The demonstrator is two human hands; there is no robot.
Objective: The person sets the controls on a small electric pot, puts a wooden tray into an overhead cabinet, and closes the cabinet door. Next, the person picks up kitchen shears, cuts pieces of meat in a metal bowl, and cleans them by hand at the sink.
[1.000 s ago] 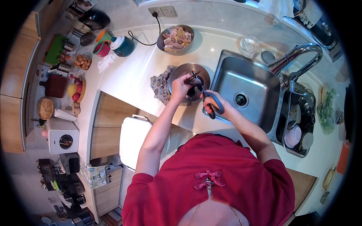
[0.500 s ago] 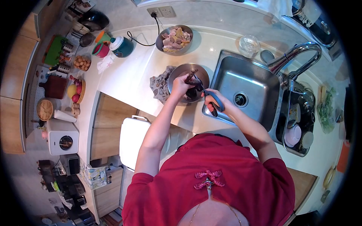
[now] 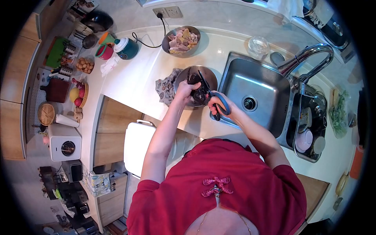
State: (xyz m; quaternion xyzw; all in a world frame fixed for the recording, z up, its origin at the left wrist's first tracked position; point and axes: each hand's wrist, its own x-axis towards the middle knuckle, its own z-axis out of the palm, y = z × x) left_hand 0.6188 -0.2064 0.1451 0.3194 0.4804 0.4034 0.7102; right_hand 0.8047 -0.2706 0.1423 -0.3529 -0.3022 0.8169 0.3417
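Note:
Over a steel bowl (image 3: 212, 75) on the counter, my left hand (image 3: 185, 91) is closed around a dark, almost black piece of food (image 3: 194, 79) whose kind I cannot make out. More dark pieces (image 3: 199, 95) lie in the bowl under it. My right hand (image 3: 220, 102) grips scissors (image 3: 223, 104) with blue and black handles. The scissors' blades point up and left over the bowl, apart, beside the dark piece; whether they touch it is hard to tell. A grey patterned cloth (image 3: 163, 90) lies against the bowl's left side.
Behind stands a second steel bowl (image 3: 171, 51) of raw cut meat. To the right are the sink (image 3: 250, 74), its faucet (image 3: 313, 51) and a dish rack (image 3: 309, 154) with bowls. A teal jar (image 3: 127, 50) and a basket of eggs (image 3: 85, 65) stand left. Leafy greens (image 3: 339, 113) lie far right.
My left hand has turned and shifted slightly down and left with the dark piece. The scissors have swung more upright, and their blades now show apart above the bowl.

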